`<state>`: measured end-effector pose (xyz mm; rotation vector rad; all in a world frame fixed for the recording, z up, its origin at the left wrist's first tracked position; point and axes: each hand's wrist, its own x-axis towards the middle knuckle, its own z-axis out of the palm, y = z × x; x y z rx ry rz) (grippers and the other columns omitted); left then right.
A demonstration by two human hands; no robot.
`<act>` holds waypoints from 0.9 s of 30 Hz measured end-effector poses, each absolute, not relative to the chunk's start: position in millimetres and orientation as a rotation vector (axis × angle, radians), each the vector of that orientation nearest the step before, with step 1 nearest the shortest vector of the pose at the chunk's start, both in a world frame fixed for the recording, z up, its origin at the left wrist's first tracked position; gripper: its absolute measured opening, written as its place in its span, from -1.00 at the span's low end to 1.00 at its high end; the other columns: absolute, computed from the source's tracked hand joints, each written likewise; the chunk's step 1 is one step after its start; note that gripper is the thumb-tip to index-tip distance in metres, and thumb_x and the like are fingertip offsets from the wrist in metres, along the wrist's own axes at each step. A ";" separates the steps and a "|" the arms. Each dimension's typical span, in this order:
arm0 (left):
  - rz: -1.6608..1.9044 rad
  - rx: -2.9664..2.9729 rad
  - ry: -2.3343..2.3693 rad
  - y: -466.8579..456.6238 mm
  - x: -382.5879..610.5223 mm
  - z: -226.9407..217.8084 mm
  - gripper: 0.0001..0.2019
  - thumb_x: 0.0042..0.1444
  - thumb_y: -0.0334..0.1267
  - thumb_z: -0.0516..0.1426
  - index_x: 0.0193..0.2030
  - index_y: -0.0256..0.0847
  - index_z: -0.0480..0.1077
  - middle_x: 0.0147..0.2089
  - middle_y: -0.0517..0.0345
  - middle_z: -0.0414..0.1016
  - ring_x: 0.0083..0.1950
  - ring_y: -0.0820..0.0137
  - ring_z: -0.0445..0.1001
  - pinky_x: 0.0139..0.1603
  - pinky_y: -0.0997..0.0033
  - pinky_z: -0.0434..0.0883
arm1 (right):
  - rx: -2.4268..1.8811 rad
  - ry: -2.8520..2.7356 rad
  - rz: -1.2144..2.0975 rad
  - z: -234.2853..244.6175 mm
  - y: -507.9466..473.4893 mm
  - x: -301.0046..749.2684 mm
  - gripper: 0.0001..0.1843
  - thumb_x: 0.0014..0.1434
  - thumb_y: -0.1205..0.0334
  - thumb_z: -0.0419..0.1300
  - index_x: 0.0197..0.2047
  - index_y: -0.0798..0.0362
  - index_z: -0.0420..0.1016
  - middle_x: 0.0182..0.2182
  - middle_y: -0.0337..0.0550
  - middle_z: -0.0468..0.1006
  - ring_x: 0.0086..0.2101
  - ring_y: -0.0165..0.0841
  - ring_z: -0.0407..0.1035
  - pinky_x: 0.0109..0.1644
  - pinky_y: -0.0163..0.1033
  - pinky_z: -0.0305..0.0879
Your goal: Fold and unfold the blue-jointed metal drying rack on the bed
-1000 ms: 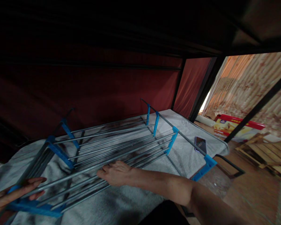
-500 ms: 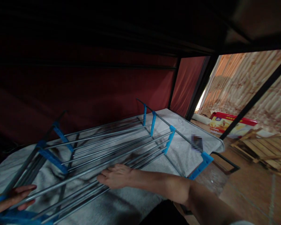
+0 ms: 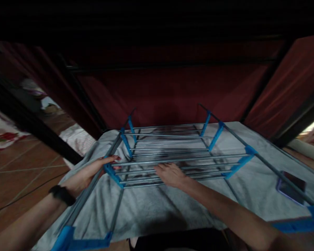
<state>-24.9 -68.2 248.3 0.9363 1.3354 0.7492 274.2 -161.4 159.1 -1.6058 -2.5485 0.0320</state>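
Note:
A folded drying rack (image 3: pixel 172 153) with grey metal rods and blue plastic brackets lies flat on a grey-white towel (image 3: pixel 157 209) spread over a bed. My left hand (image 3: pixel 90 172) rests on the rack's left side bar, fingers stretched toward a blue bracket (image 3: pixel 112 173). It wears a black wristband (image 3: pixel 61 194). My right hand (image 3: pixel 171 174) lies palm down on the near rods in the middle, fingers extended.
A phone (image 3: pixel 290 186) lies on the towel at the right, beside the rack's long outer bar. Dark red curtains (image 3: pixel 172 90) and a black bed frame close in behind and above. A tiled floor (image 3: pixel 18 174) shows at the left.
The view has swung left, so the rack sits centred. My left hand has moved up the left side bar toward a farther blue bracket. My right hand stays on the rods.

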 end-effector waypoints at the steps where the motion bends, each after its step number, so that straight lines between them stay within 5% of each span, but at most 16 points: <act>1: 0.723 0.894 1.274 -67.2 -27.5 247.3 -0.71 0.11 -0.22 0.37 -0.04 -0.23 0.53 -0.38 0.12 0.62 -0.37 0.20 0.64 -0.37 0.28 0.63 | -1.618 -2.548 0.057 159.6 -160.5 273.9 -0.71 0.47 0.31 -0.03 0.07 0.03 0.49 0.00 -0.01 0.66 -0.09 -0.24 0.58 0.00 -0.15 0.47; 12: 0.843 0.842 1.170 -78.2 -25.8 242.5 -0.56 0.40 0.10 0.04 -0.09 -0.27 0.52 -0.28 0.01 0.61 -0.31 0.24 0.63 -0.22 0.32 0.58 | -1.688 -2.569 0.103 157.5 -160.7 269.4 -0.65 0.48 0.32 -0.08 0.09 0.01 0.51 0.02 0.01 0.65 -0.05 -0.23 0.58 0.00 -0.17 0.43; 18: 0.900 0.855 1.127 -73.4 -37.1 218.4 -0.67 0.28 0.05 0.21 -0.18 -0.21 0.52 -0.21 -0.01 0.64 -0.19 0.22 0.66 -0.23 0.37 0.57 | -1.729 -2.572 0.159 157.9 -160.5 268.2 -0.60 0.48 0.32 -0.12 0.15 -0.02 0.49 0.01 0.00 0.68 -0.07 -0.23 0.61 -0.05 -0.20 0.45; 22: 0.851 0.857 1.161 -75.4 -42.4 214.2 -0.67 0.37 -0.02 0.14 -0.14 -0.28 0.56 -0.27 -0.02 0.65 -0.23 0.27 0.64 -0.31 0.47 0.53 | -1.784 -2.564 0.190 158.0 -161.7 267.1 -0.58 0.51 0.28 -0.15 0.18 -0.05 0.48 -0.03 -0.04 0.70 -0.09 -0.22 0.63 -0.08 -0.21 0.48; 27: 0.924 0.750 1.190 -86.0 -67.2 210.1 -0.68 0.41 -0.11 0.10 -0.09 -0.34 0.55 -0.25 -0.02 0.65 -0.25 0.32 0.63 -0.16 0.46 0.59 | -1.774 -2.562 0.175 158.2 -163.0 266.6 -0.56 0.52 0.25 -0.16 0.20 -0.05 0.48 -0.02 -0.04 0.71 -0.07 -0.20 0.63 -0.07 -0.19 0.50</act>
